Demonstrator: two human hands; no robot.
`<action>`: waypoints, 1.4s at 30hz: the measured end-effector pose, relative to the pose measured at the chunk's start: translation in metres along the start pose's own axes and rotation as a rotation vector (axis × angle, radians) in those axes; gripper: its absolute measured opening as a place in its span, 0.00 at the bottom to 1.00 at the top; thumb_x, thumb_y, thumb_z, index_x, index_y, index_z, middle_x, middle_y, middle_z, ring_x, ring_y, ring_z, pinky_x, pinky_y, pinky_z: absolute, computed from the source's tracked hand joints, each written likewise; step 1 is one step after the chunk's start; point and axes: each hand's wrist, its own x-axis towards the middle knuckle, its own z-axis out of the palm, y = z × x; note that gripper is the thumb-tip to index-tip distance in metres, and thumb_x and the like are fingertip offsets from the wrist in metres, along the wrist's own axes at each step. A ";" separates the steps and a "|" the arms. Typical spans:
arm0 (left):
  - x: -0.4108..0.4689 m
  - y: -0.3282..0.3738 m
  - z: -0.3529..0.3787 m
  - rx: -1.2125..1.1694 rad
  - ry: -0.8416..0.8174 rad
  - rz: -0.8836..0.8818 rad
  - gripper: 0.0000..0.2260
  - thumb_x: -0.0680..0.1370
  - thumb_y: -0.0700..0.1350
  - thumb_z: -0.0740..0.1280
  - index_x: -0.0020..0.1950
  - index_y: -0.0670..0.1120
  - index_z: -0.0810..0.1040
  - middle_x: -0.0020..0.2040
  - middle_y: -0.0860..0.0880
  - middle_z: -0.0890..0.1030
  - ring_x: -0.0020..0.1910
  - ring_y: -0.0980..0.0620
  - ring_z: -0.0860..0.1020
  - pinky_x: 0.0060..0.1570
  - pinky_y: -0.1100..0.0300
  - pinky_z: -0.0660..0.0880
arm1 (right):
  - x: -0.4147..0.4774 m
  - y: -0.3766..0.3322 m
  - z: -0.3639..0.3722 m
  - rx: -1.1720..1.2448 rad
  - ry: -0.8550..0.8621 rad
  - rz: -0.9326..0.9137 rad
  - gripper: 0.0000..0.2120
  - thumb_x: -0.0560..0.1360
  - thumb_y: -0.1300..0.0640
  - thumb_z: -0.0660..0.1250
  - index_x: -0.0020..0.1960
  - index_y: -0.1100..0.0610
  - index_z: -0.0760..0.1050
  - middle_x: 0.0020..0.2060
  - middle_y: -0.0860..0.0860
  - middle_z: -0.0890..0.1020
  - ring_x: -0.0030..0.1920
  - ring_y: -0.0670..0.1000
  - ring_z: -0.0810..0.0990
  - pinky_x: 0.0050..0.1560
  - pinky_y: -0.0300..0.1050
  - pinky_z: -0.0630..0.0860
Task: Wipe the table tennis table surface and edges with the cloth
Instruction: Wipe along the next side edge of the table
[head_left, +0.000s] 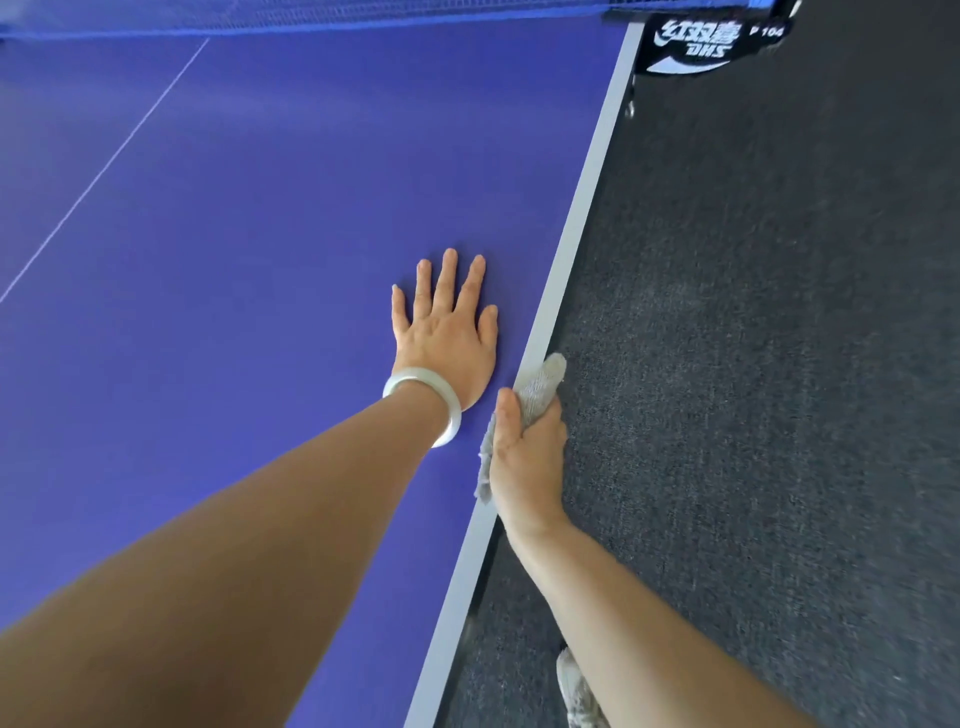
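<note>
Head view: right hand (527, 457) is at the table's (260, 208) side edge (563, 249), cloth (540, 384) bunched in its curled fingers and pressed on the rim.
Left hand (447, 332): flat on the blue top just beside the edge, fingers straight and spread, holding nothing.
Cloth risk: a loose tail trails by the thumb, so it may slip off the rim and skip a stretch.
Net clamp (696, 44): it sits on this same edge, and a fast run could snag there.
Bangle (452, 415): close to the top, might scrape.

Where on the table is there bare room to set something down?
Bare table lies between the left hand and the net, and leftward past the white line. Crowded at the edge, where the right hand grips the cloth.
</note>
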 end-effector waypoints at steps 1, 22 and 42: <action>0.000 -0.001 -0.002 -0.003 -0.010 0.003 0.25 0.84 0.55 0.44 0.81 0.55 0.45 0.82 0.51 0.45 0.80 0.46 0.42 0.77 0.42 0.40 | 0.001 0.001 -0.001 -0.013 -0.008 -0.017 0.26 0.81 0.43 0.61 0.73 0.57 0.62 0.55 0.66 0.78 0.31 0.60 0.80 0.27 0.48 0.77; -0.196 -0.052 -0.001 0.052 -0.309 0.034 0.26 0.83 0.58 0.42 0.72 0.62 0.24 0.74 0.57 0.25 0.74 0.52 0.26 0.75 0.45 0.32 | -0.020 -0.002 -0.006 -0.116 0.006 -0.059 0.29 0.83 0.43 0.57 0.79 0.54 0.56 0.66 0.60 0.69 0.53 0.58 0.79 0.56 0.56 0.77; -0.183 -0.061 0.002 -0.023 -0.413 0.058 0.29 0.84 0.56 0.49 0.76 0.62 0.30 0.78 0.55 0.29 0.76 0.50 0.29 0.74 0.42 0.33 | -0.128 0.077 0.008 0.029 0.007 -0.013 0.25 0.83 0.43 0.57 0.75 0.55 0.61 0.61 0.67 0.75 0.51 0.64 0.82 0.52 0.60 0.80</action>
